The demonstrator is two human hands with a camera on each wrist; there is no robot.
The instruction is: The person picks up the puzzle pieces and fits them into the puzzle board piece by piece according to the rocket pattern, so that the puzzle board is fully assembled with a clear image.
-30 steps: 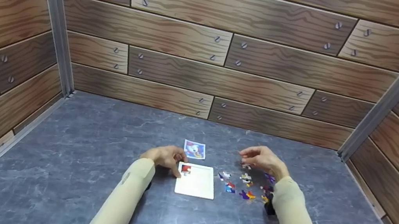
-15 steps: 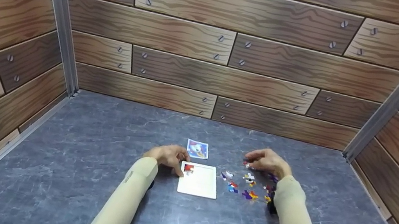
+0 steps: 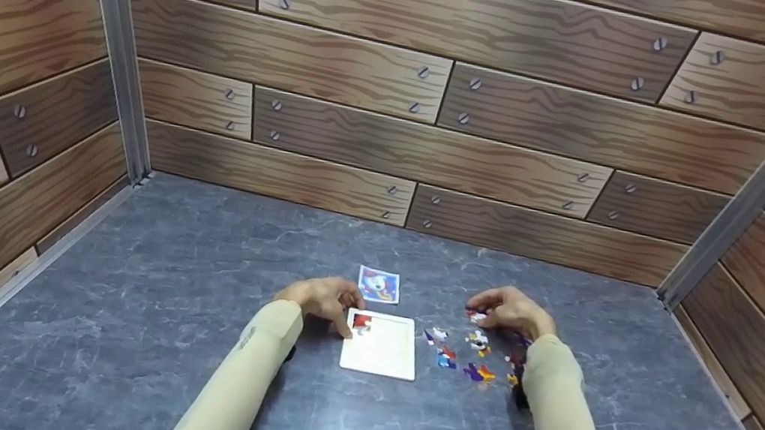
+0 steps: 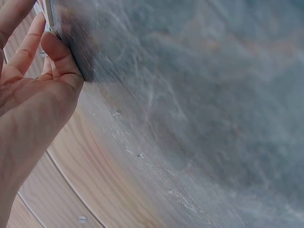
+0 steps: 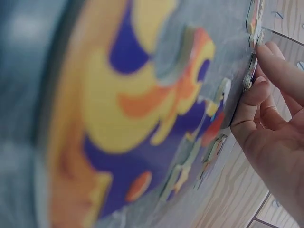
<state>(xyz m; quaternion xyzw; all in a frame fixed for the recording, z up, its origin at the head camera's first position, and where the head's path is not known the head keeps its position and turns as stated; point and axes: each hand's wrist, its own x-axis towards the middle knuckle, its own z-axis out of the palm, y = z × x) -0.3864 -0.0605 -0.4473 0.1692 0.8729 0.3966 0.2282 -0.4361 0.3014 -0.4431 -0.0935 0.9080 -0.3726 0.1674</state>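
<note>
A white square puzzle tray [image 3: 380, 355] lies on the table, with a red-and-white puzzle piece [image 3: 362, 323] in its far left corner. At that corner, my left hand [image 3: 323, 299] rests its thumb on the tray's left edge, its other fingers spread past the far edge. To the right, my right hand [image 3: 514, 311] pinches a red-and-white puzzle piece [image 3: 476, 316] low over the table between thumb and forefinger. In the right wrist view the thumb and fingertips of this hand [image 5: 273, 95] meet at the thin piece, seen edge-on.
Several loose puzzle pieces [image 3: 479, 342] lie between the tray and my right forearm, some partly hidden by the sleeve. A yellow-and-purple piece [image 5: 114, 109] looms near the right wrist camera. Beyond the tray lies a small picture card [image 3: 379, 286]. Wood-patterned walls [image 3: 283, 170] enclose the table.
My right hand has come down onto the red-and-white piece and closed thumb and forefinger on it. My left hand stays at the tray's corner. The head view shifted slightly.
</note>
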